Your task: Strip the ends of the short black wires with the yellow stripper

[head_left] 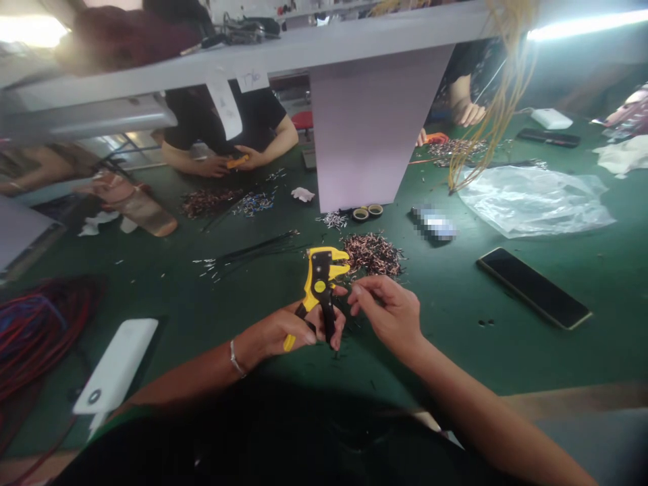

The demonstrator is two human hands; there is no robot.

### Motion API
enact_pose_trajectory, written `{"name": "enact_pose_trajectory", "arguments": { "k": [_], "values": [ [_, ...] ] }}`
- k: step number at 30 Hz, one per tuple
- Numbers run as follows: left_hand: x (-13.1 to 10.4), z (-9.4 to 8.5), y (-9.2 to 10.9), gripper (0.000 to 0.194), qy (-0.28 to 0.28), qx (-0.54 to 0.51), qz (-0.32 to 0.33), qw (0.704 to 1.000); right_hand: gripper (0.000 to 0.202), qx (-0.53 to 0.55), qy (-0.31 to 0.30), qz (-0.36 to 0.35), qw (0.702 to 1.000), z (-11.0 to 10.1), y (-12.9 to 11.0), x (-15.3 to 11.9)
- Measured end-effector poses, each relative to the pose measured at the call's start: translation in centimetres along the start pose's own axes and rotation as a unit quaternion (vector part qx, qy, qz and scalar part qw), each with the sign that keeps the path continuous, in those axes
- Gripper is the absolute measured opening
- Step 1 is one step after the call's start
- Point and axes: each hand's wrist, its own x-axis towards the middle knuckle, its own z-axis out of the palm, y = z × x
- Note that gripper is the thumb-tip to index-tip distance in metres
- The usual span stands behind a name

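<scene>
A yellow and black wire stripper (pixel 320 287) is held upright in my left hand (pixel 291 329), whose fingers wrap round its handles. Just right of the tool, my right hand (pixel 392 310) has its thumb and fingertips pinched together; whatever they hold is too small to make out. Behind my right hand lies a pile of short copper-coloured wire pieces (pixel 373 253) on the green table (pixel 440 364). Thin black wires (pixel 248 251) with bare ends lie to the left of the tool's head.
A black phone (pixel 534 287) and clear plastic bag (pixel 536 201) lie right. A white power bank (pixel 119 368) and red cable coils (pixel 40 337) are left. A pale panel (pixel 362 128) stands ahead under a shelf (pixel 283 54). Across the table, a person's hands (pixel 233 162) hold an orange tool.
</scene>
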Motion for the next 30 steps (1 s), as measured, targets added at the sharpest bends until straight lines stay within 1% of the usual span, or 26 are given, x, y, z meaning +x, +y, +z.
{"name": "enact_pose_trajectory", "arguments": {
  "k": [2,4,7,9,15,21,24,27,30],
  "values": [
    [-0.06,-0.11,-0.02,0.076,0.000,0.028,0.009,1.000,0.012,-0.030,0.004,-0.030,0.999,-0.01,-0.17,-0.15],
    [-0.10,-0.16,-0.10,0.067,-0.001,0.042,0.018,0.999,0.014,-0.058,0.006,-0.054,0.997,0.07,-0.30,-0.28],
    [-0.13,0.02,-0.15,0.053,0.002,0.039,0.028,0.999,0.015,-0.091,0.003,-0.078,0.993,0.30,-0.42,-0.44],
    [-0.12,0.18,-0.14,0.047,0.008,0.035,0.028,0.999,0.016,-0.099,0.001,-0.088,0.991,0.44,-0.43,-0.50],
    [-0.02,0.03,-0.32,0.045,0.009,0.054,0.029,0.998,0.020,-0.134,-0.006,-0.092,0.987,0.61,-0.20,-0.58],
    [-0.03,-0.22,-0.29,0.046,0.010,0.087,0.027,0.996,0.018,-0.143,-0.012,-0.127,0.982,0.78,0.13,-0.67],
    [-0.07,-0.31,-0.21,0.042,0.012,0.096,0.033,0.995,0.018,-0.141,-0.009,-0.139,0.980,0.76,0.12,-0.70],
    [-0.10,-0.36,-0.19,0.040,0.016,0.109,0.033,0.993,0.018,-0.149,-0.017,-0.132,0.980,0.67,0.08,-0.77],
    [-0.07,-0.34,-0.20,0.042,0.012,0.108,0.030,0.994,0.017,-0.150,-0.029,-0.127,0.980,0.62,0.14,-0.85]
  ]
}}
